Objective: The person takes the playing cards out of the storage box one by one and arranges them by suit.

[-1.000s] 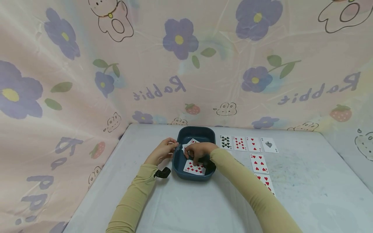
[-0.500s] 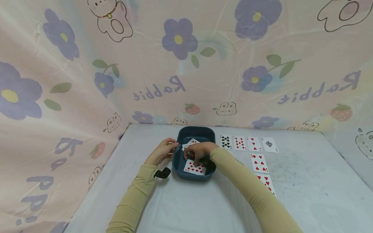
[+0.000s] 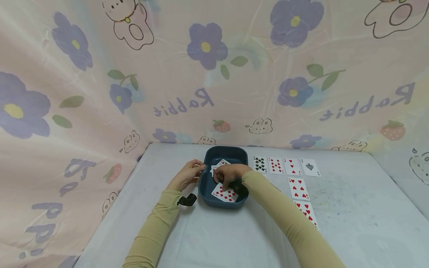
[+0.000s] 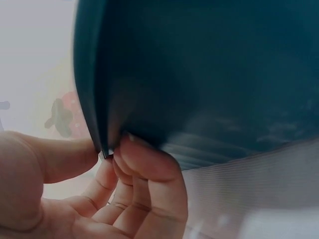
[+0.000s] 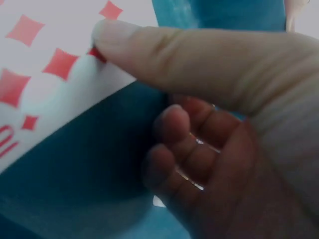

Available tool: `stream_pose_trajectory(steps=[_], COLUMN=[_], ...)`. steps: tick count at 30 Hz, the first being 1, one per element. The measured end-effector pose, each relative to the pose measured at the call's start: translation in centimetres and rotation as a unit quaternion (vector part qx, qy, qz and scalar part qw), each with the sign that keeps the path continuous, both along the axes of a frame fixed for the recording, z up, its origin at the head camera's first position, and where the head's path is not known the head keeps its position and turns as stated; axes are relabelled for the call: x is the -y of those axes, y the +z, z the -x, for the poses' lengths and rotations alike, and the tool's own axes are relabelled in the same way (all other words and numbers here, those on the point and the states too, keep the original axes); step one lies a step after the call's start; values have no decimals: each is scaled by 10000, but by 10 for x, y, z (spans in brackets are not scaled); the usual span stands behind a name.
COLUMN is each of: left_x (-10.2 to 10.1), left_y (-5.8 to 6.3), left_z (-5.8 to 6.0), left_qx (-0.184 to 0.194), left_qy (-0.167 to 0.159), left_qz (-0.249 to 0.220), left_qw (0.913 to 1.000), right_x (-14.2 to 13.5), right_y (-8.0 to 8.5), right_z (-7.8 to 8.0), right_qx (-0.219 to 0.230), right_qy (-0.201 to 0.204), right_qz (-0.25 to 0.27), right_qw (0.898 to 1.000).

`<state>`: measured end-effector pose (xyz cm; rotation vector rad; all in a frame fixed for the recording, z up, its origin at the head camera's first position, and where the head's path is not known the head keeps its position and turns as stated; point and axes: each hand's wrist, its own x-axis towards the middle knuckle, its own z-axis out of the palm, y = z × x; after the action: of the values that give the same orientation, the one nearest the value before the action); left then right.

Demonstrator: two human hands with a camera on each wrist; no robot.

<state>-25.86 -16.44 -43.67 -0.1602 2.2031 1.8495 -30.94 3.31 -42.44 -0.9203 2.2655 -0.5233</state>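
Note:
A dark blue plastic box [image 3: 224, 204] stands on the table with several playing cards in it. My left hand [image 3: 188, 174] pinches its left rim; in the left wrist view, the thumb is outside and curled fingers [image 4: 154, 169] lie against the inner side. My right hand [image 3: 230, 174] reaches into the box and holds a ten of diamonds playing card [image 3: 226, 194] near its edge. In the right wrist view, the thumb presses on the face of this card [image 5: 60, 64], other fingers are curled below, and the index fingertip is hidden. More white cards [image 3: 222, 163] lie behind the right hand.
Right of the box, face-up cards form a row: a black clubs card [image 3: 260, 164], a diamonds card [image 3: 276, 165], a hearts card [image 3: 292, 166] and an ace of spades [image 3: 310, 167]. Two hearts cards [image 3: 298, 188] lie in front, partly beside the right sleeve. A patterned curtain [image 3: 248, 93] hangs behind.
The diamonds card under my right hand has turned a little in the box, and its top corner now shows beside the fingers. The left hand stays on the rim.

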Motion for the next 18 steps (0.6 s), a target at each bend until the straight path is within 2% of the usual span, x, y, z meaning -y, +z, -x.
stream_pose_trajectory(steps=[7,12,18], left_x=[1,1,2], left_y=[-1,-2,-3], left_z=[0,0,2], left_qx=[-54,-12,0], left_qy=[18,-28,-24], left_qz=[-36,-61,-35], left_qw=[10000,10000,10000], right_x=[-1,-3,-1], right_y=[-4,-1,0], right_z=[5,3,3], right_qx=[-60,18,-169], right_qy=[-149,-82,96], right_qz=[372,55,-94], right_qw=[9992,9999,9998])
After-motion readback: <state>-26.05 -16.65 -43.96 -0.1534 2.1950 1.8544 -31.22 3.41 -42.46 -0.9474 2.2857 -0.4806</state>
